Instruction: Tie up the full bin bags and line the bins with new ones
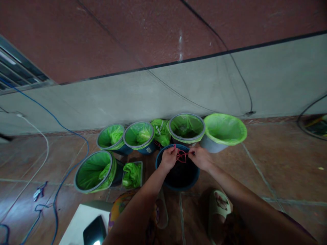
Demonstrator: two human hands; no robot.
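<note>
My left hand and my right hand are both closed in a pinch. Between them runs a thin red cord, looped in the middle and gripped at each side. The cord hangs over a dark blue bin that stands on the floor between my feet. The bin's inside is too dark to make out. Just behind it is a bin lined with a green bag, under a grey ring. Beside that, a bunched green bag with white ties leans near the wall.
More green-lined bins stand left and right along the wall. A small tray holds a crumpled green bag. A phone lies on a white surface at lower left. A blue cable crosses the tiles.
</note>
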